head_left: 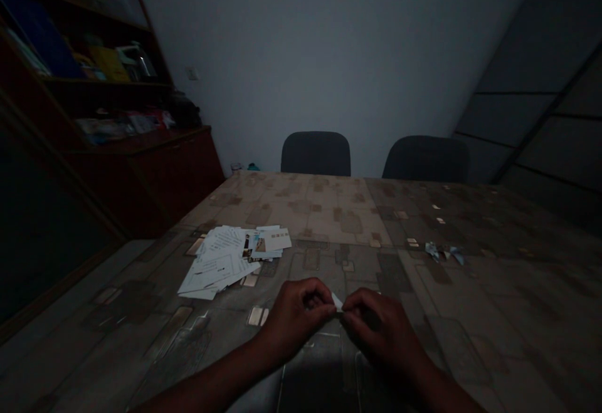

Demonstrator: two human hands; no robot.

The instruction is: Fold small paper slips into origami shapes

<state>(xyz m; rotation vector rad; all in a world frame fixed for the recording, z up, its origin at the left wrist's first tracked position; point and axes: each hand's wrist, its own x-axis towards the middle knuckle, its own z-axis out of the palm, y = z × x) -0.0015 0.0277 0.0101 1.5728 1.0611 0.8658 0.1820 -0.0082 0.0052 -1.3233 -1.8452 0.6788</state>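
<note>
Between my two hands is a small piece of folded white paper (337, 302), pinched from both sides above the near part of the table. My left hand (301, 309) grips its left side with thumb and forefinger. On the other side, the thumb and fingers of my right hand (376, 319) close on its right edge. Fingertips cover much of the paper, so its full shape is hidden. To the left lies a loose pile of printed cards and paper sheets (221, 266). Farther right sit small folded paper pieces (443, 252).
A patterned cloth (291, 203) covers the large table. Two dark chairs (316, 153) stand at its far side, against a pale wall. A reddish-brown shelf unit (179, 162) with bags and boxes is at the left. The room is dim.
</note>
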